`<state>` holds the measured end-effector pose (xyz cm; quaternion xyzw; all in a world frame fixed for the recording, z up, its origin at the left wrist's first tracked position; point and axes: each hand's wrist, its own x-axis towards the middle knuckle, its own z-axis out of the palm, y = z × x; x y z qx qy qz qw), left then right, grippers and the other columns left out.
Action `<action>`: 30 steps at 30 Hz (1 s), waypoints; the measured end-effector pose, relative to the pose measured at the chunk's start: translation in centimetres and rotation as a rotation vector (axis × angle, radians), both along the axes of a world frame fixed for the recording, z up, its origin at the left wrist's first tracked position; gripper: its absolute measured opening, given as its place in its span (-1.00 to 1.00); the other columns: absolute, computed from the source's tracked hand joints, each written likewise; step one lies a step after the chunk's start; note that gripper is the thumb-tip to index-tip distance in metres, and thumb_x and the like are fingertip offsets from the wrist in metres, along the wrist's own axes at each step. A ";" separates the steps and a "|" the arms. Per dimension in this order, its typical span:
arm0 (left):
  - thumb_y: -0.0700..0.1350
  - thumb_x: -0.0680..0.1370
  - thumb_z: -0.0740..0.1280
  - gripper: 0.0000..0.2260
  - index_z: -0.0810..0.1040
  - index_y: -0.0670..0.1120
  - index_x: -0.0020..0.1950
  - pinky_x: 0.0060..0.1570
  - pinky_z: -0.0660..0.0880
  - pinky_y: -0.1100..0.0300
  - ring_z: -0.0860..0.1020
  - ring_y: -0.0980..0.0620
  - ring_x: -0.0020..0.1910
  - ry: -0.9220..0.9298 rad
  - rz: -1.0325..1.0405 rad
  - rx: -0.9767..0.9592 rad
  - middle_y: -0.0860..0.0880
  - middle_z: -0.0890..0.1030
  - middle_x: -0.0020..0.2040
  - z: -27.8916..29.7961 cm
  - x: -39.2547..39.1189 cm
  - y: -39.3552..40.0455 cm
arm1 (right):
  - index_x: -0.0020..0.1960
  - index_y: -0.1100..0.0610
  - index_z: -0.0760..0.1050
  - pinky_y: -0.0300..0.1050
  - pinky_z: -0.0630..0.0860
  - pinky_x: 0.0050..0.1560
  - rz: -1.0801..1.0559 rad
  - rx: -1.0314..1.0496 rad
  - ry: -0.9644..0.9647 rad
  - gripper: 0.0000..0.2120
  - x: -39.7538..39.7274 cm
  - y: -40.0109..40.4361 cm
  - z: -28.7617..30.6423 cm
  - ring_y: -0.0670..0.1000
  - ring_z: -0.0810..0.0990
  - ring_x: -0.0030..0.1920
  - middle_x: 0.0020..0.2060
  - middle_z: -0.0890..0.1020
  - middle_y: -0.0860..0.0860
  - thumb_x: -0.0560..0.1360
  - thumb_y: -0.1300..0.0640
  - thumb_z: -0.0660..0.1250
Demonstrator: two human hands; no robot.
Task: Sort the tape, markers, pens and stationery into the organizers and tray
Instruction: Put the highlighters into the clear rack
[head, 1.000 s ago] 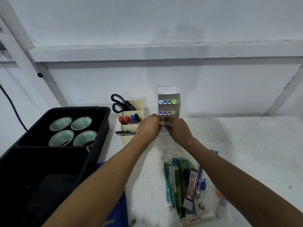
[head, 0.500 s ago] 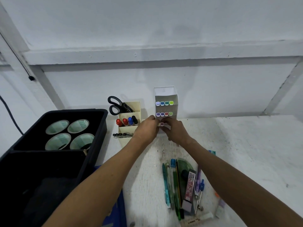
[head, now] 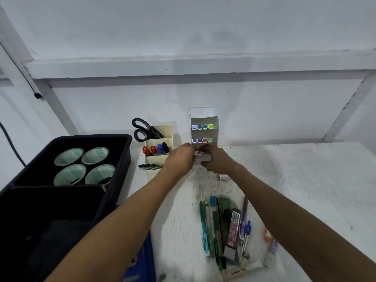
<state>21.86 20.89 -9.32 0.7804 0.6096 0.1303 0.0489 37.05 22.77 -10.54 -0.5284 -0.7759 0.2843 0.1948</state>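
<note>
White tiered marker organizer stands at the counter's back edge, two rows of four coloured caps showing, a third row started. Left hand and right hand curl at its lowest tier; what either grip clamps, cannot tell.

Mostly plastic on rough painted table.
Tray matt black plastic; white organizer smooth; scissors handles glossy.
</note>
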 end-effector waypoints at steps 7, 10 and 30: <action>-0.16 0.53 0.30 -0.60 0.36 -0.07 0.37 -0.10 0.56 0.02 0.58 -0.15 0.01 0.060 0.037 -0.021 -0.15 0.57 0.09 1.1 0.8 -2.5 | 0.39 0.15 0.33 -0.26 0.35 0.03 0.049 0.107 -0.075 -0.47 1.4 -2.3 0.9 0.13 0.55 0.10 0.26 0.53 0.14 0.45 0.34 0.29; -0.16 0.53 0.28 -0.75 0.52 -0.11 0.21 -0.14 0.58 0.07 0.60 -0.12 -0.07 -0.005 0.083 -0.018 -0.14 0.61 0.01 1.2 1.3 -4.4 | 0.36 0.15 0.39 -0.32 0.33 -0.05 0.018 0.139 -0.070 -0.54 2.8 -4.7 1.2 -0.03 0.54 -0.13 0.24 0.56 0.09 0.48 0.27 0.32; 0.08 0.52 0.38 -0.66 0.63 -0.20 0.05 -0.15 0.47 0.18 0.59 -0.04 -0.05 -0.022 -0.405 -0.479 -0.14 0.63 0.02 -1.5 14.5 -11.7 | 0.19 0.14 0.50 -0.20 0.51 -0.28 -0.580 -0.296 -0.220 -0.54 16.3 -19.0 -2.1 -0.03 0.57 -0.29 -0.02 0.62 0.10 0.42 -0.12 0.42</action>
